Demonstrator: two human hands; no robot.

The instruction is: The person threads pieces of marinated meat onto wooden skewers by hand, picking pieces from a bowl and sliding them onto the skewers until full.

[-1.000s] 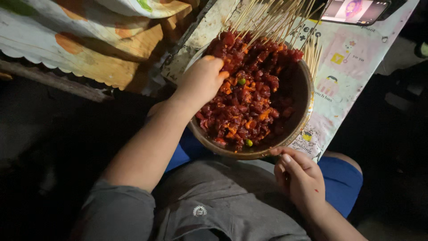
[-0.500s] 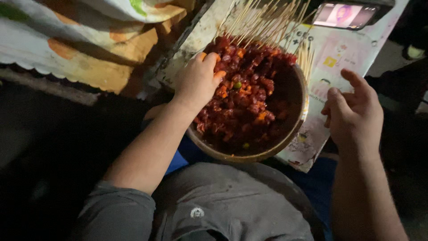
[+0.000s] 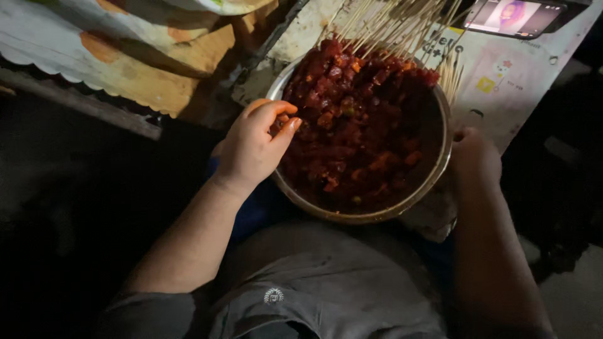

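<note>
Here the left hand (image 3: 254,147) sits at the left rim of a round metal bowl (image 3: 433,172) in the middle of the frame, its fingers curled together and the thumb and forefinger pinching at a piece of the red meat (image 3: 358,119) just inside the rim. The bowl is heaped with dark red chunks, dotted with a few orange and green bits. The right hand (image 3: 474,157) lies at the bowl's right rim, in shadow; it looks loosely closed against the metal, though the light is too poor to tell whether it grips the rim or only rests beside it. A fan of thin wooden skewers (image 3: 402,28) lies across the far edge of the bowl, at the top of the frame, their ends spreading to the upper right. Beyond them, in the upper right corner, a phone (image 3: 518,16) with a lit screen rests on a pale printed sheet (image 3: 521,81). A patterned cloth (image 3: 125,56) with orange patches fills the upper left. The person's grey shirt (image 3: 326,289) shows along the bottom.
</note>
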